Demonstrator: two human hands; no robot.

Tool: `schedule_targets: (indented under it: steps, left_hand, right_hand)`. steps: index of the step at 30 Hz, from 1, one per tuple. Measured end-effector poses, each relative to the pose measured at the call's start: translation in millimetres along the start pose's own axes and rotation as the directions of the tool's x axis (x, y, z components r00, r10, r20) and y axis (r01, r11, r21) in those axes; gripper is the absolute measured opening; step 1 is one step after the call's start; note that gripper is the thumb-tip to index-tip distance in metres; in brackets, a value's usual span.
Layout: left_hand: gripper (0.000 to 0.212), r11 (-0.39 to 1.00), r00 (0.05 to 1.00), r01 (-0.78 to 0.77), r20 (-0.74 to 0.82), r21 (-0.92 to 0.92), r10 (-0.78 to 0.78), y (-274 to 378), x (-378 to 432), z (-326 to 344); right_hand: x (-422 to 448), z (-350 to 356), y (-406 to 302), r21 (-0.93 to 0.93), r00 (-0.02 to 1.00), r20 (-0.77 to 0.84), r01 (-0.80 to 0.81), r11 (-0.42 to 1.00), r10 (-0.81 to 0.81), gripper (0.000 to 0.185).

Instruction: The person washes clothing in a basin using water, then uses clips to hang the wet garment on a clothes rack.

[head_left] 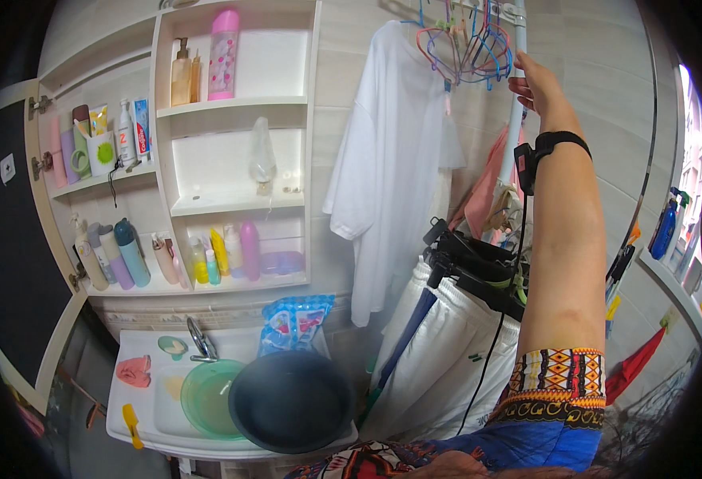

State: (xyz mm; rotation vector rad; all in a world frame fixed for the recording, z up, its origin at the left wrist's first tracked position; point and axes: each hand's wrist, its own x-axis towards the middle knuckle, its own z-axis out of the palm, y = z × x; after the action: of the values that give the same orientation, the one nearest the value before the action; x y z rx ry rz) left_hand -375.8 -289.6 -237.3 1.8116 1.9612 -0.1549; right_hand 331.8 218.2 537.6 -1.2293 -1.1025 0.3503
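My right hand (533, 84) is raised high, beside a white upright pole (521, 36). Its fingers are apart and loosely curled in front of the pole; I cannot tell whether they touch it. Just left of the fingertips hangs a cluster of coloured clothes hangers (468, 51). A white long garment (387, 149) hangs from a blue hanger left of the cluster. Under my forearm are black clip hangers (471, 263) and white trousers (447, 341) with a dark side stripe. A black device is strapped to my wrist, its cable running down. My left hand is out of view.
An open-doored wall cabinet (237, 206) holds several bottles and toothpaste. Below, a washbasin (147, 425) carries a dark basin (294, 401), a green basin (204, 413), a blue packet (297, 323) and a yellow brush (130, 425). A ledge (674, 293) with bottles is at right.
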Motion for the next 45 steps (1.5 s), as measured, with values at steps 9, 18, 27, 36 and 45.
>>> schedule_targets:
  steps: [9, 18, 27, 36, 45]
  left_hand:
    - [0.064, 0.997, 0.991, 0.067, 0.114, 0.045, -0.072, 25, -8, -29]
    - [0.065, 0.993, 0.997, 0.059, 0.050, 0.098, -0.064, 21, -14, -16]
    - [0.070, 0.491, 0.893, 0.256, -0.398, 0.833, 0.211, 42, -29, 20]
    - [0.077, 0.990, 0.991, 0.115, 0.057, 0.086, -0.120, 29, -12, -28]
    - [0.063, 0.988, 0.999, 0.032, -0.031, 0.152, -0.027, 7, 5, 10]
  right_hand:
    - [7, 1, 5, -0.025, 0.988, 0.072, 0.140, 0.990, -0.138, 0.040]
    - [1, 14, -4, 0.048, 0.993, 0.056, 0.103, 0.994, -0.105, 0.037]
    - [19, -8, -9, 0.069, 0.982, -0.021, 0.191, 0.979, -0.190, 0.030]
    - [46, -18, -4, 0.357, 0.941, 0.008, 0.313, 0.880, -0.338, 0.026]
    - [-3, -58, -15, 0.317, 0.933, -0.077, 0.358, 0.878, -0.352, 0.025]
